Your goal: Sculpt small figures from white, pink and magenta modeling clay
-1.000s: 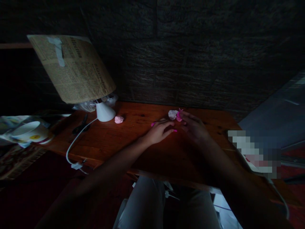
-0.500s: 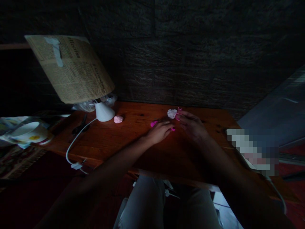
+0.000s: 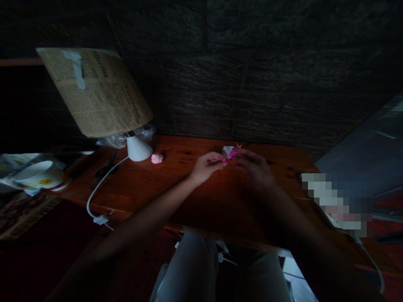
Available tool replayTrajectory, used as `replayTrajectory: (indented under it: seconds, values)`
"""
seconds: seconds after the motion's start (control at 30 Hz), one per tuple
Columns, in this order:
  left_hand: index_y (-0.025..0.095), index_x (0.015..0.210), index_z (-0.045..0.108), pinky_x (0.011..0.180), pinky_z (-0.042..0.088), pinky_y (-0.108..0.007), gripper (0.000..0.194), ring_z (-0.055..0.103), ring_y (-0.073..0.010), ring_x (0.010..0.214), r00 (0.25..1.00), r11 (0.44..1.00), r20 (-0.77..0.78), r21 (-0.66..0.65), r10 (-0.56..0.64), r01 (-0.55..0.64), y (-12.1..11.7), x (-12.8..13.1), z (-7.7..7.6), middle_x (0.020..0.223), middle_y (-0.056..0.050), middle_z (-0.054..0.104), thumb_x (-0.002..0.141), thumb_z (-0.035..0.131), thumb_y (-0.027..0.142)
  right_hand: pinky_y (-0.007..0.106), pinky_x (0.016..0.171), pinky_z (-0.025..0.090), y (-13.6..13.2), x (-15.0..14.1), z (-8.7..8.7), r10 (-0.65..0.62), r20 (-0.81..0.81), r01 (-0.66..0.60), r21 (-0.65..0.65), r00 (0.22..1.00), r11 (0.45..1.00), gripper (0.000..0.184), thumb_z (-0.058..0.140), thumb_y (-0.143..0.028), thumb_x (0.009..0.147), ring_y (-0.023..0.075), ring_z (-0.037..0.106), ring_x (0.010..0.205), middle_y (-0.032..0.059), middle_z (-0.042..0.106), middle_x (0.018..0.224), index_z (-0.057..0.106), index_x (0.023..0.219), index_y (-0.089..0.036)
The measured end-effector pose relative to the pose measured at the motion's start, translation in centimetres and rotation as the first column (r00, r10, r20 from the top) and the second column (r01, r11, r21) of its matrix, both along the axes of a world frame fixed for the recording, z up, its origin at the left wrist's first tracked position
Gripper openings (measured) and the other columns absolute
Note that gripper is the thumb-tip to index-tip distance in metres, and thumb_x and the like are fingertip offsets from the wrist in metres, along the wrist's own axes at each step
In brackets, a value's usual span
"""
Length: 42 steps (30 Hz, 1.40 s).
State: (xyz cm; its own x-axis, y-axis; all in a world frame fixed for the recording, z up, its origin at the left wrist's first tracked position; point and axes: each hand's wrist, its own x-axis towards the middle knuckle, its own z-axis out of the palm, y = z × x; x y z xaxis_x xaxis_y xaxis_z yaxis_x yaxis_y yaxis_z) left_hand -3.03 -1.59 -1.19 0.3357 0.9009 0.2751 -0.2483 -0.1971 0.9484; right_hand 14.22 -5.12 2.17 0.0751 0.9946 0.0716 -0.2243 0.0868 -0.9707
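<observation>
My left hand is closed in a pinch, with a small magenta bit of modelling clay at its fingertips. Just to the right, the fingers of my right hand are closed on a larger magenta piece of clay. A whitish crumpled-looking lump sits behind the fingertips, partly covered by them. Beyond my right fingers a thin pink shape pokes out, too small to name. Farther left on the wooden table lies a pale pink clay lump, touched by neither hand.
A lamp with a newspaper-print shade and white base stands at the back left, its cord trailing over the front edge. Dark scissors-like handles lie beside it. A white cup is far left, a blurred-out object far right.
My left hand has risen off the table surface and turned to a pinch near my right fingertips. The magenta clay that lay under it is now up between the two hands.
</observation>
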Motion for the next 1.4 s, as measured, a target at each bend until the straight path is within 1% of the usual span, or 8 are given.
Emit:
replayTrajectory:
  seconds: [0.2,0.43,0.63,0.83,0.97,1.07,1.23,1.4]
  values:
    - [0.014,0.089,0.073,0.099,0.048,-0.039,0.035,0.068,-0.0158,0.089,0.999,0.999,0.034,-0.041,-0.001,0.002,-0.2,-0.17,0.3,0.092,-0.005,0.076,0.063,0.089,0.031,0.031,0.07,0.049,0.18,0.02,-0.5,-0.029,0.188,0.022,0.038,0.982,0.999,0.028,0.083,-0.039,0.062,0.0198,0.067,0.085,0.0047,0.078,0.096,0.079,0.085,-0.023]
    - [0.014,0.089,0.073,0.092,0.054,-0.037,0.037,0.071,-0.0168,0.088,0.991,0.989,0.127,-0.132,-0.051,0.068,-0.07,-0.24,-0.03,0.09,-0.006,0.076,0.063,0.089,0.034,0.034,0.072,0.05,0.31,0.06,-0.89,-0.025,0.227,0.012,0.059,0.974,0.998,0.025,0.082,-0.041,0.064,0.0209,0.067,0.084,0.0044,0.078,0.092,0.079,0.084,-0.025]
    - [0.014,0.092,0.074,0.086,0.056,-0.032,0.04,0.07,-0.014,0.084,0.987,0.984,0.151,-0.156,-0.056,0.08,-0.18,-0.15,0.29,0.091,-0.005,0.076,0.06,0.091,0.029,0.035,0.071,0.05,0.25,-0.05,-0.74,-0.005,0.213,-0.006,0.048,0.977,0.999,0.031,0.083,-0.04,0.062,0.0199,0.067,0.078,0.0051,0.077,0.089,0.078,0.086,-0.022]
    - [0.013,0.093,0.075,0.087,0.056,-0.032,0.039,0.071,-0.0144,0.084,0.988,0.983,0.146,-0.17,-0.048,0.073,-0.23,-0.12,0.25,0.094,-0.007,0.077,0.061,0.091,0.03,0.036,0.073,0.053,0.25,-0.16,-0.75,-0.001,0.185,-0.01,0.061,0.983,0.998,0.034,0.085,-0.038,0.059,0.0214,0.069,0.081,0.0054,0.078,0.089,0.076,0.088,-0.022]
    - [0.014,0.096,0.076,0.094,0.053,-0.037,0.042,0.072,-0.017,0.09,0.987,0.981,0.151,-0.174,-0.058,0.084,0.01,-0.27,-0.12,0.097,-0.008,0.077,0.062,0.09,0.035,0.034,0.069,0.052,0.25,-0.28,-0.84,-0.012,0.17,0.002,0.055,0.985,0.999,0.033,0.084,-0.035,0.06,0.0196,0.067,0.077,0.0041,0.077,0.087,0.075,0.089,-0.022]
    - [0.014,0.097,0.077,0.099,0.051,-0.04,0.043,0.072,-0.0189,0.093,0.985,0.977,0.159,-0.189,-0.067,0.097,0.2,-0.4,-0.39,0.099,-0.009,0.077,0.064,0.089,0.037,0.035,0.072,0.053,0.22,-0.32,-0.89,-0.005,0.141,0.0,0.036,0.99,0.999,0.034,0.084,-0.035,0.061,0.02,0.068,0.08,0.0034,0.076,0.087,0.075,0.091,-0.022]
    - [0.014,0.093,0.076,0.099,0.05,-0.039,0.038,0.072,-0.017,0.09,0.985,0.971,0.163,-0.219,-0.062,0.097,0.23,-0.4,-0.43,0.095,-0.007,0.077,0.064,0.089,0.035,0.037,0.076,0.055,0.21,-0.24,-0.92,0.016,0.106,-0.019,0.026,0.994,0.999,0.036,0.085,-0.033,0.06,0.0204,0.069,0.08,0.0026,0.075,0.084,0.074,0.092,-0.022]
    - [0.014,0.089,0.076,0.094,0.053,-0.036,0.038,0.07,-0.0148,0.086,0.982,0.967,0.179,-0.232,-0.061,0.102,0.02,-0.32,-0.08,0.092,-0.006,0.076,0.061,0.09,0.034,0.035,0.072,0.054,0.2,-0.19,-0.65,0.014,0.118,-0.017,0.023,0.993,1.0,0.039,0.087,-0.034,0.057,0.0203,0.069,0.078,0.0031,0.077,0.084,0.073,0.091,-0.022]
